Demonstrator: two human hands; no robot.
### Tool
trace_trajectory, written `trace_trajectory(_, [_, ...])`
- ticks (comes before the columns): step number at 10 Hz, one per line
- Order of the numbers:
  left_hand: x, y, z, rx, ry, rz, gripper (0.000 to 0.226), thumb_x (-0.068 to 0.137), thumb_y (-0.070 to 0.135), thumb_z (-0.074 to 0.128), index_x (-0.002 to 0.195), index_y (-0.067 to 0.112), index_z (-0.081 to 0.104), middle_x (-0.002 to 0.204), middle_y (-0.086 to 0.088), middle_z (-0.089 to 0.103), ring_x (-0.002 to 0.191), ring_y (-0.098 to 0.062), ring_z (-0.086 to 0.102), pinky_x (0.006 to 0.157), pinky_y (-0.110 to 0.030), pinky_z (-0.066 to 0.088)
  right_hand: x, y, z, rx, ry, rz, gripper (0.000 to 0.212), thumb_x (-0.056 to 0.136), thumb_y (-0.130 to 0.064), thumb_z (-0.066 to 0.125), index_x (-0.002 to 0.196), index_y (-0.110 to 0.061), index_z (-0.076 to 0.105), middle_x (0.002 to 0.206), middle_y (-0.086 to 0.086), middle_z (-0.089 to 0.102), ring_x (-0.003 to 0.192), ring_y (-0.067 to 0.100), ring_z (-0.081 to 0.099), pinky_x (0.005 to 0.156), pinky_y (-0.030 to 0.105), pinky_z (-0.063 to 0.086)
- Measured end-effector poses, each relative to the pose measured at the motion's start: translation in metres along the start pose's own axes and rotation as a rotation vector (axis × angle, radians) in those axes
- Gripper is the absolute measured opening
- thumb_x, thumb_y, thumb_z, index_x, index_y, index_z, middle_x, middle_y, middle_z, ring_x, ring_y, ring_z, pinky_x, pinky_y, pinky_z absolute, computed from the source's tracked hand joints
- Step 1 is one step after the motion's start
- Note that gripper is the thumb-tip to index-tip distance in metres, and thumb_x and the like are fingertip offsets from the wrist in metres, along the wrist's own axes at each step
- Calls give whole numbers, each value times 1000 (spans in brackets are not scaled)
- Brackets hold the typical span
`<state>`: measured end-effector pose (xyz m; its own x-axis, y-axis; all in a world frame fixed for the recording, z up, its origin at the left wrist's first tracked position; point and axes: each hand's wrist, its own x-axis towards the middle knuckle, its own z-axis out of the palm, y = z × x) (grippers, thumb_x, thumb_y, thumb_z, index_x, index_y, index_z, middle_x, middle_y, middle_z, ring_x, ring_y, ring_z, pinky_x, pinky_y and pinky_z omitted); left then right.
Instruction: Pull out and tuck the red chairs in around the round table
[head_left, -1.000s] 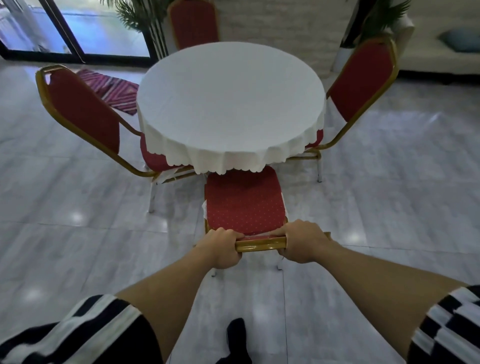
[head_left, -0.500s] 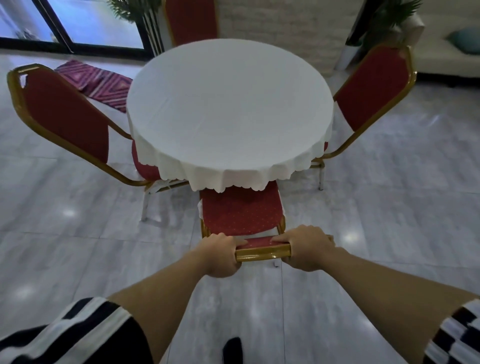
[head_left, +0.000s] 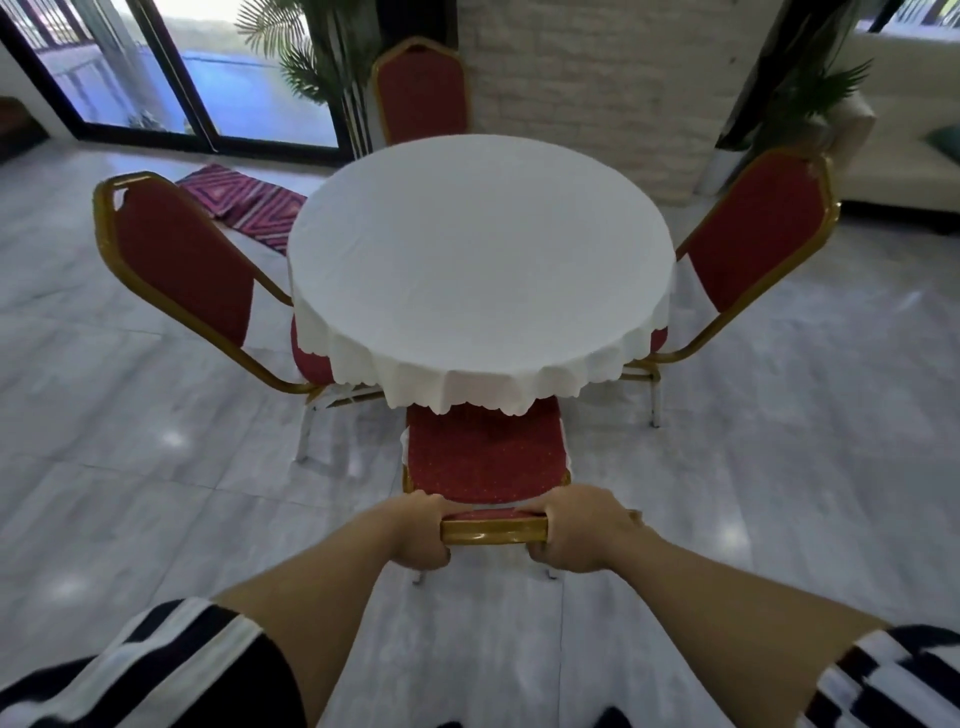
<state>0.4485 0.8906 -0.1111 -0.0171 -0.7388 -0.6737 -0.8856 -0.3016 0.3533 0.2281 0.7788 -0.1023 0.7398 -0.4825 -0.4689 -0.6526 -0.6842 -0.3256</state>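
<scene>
A round table (head_left: 480, 260) under a white cloth stands in the middle of the room. The near red chair (head_left: 483, 457) with a gold frame faces it, its seat front hidden under the cloth's edge. My left hand (head_left: 418, 530) and my right hand (head_left: 584, 527) both grip the gold top rail of its backrest. Three more red chairs ring the table: the left chair (head_left: 182, 265), the right chair (head_left: 753, 228) and the far chair (head_left: 421, 93), each with its seat partly under the cloth.
A pink patterned mat (head_left: 244, 205) lies on the glossy tiled floor behind the left chair. Glass doors (head_left: 156, 78) and a potted palm (head_left: 306, 62) are at the back left. A white brick wall and a pale sofa (head_left: 909, 130) stand at the back right.
The near chair has slid forward, so more of its seat is under the tablecloth. Both hands keep the same grip on the rail, and my view has moved closer to the table.
</scene>
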Motion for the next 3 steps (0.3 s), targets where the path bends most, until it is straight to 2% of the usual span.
trace_trajectory(1, [-1, 22, -19, 50, -145, -134, 69, 79, 49, 79, 142, 33, 55, 117, 3, 61, 106, -21, 60, 96, -39, 51, 0, 12, -11, 122, -104, -50, 46, 71, -64, 73, 109, -39, 72, 87, -16, 69, 78, 10, 63, 71, 32, 50])
trace_trajectory(2, [0, 61, -39, 125, -269, -249, 100, 58, 74, 81, 144, 30, 55, 135, 2, 60, 122, -26, 59, 107, -47, 48, -17, 35, -40, 165, -153, -56, 84, 63, -74, 82, 133, -29, 68, 120, -9, 73, 106, 14, 67, 93, 35, 54])
trace_trajectory(3, [9, 102, -78, 131, -206, -230, 128, 49, 87, 74, 156, 25, 42, 154, 3, 48, 142, -28, 46, 117, -50, 38, -27, 65, -81, 187, -88, -25, 96, 71, -68, 84, 149, -20, 55, 142, 0, 64, 127, 23, 61, 102, 34, 49])
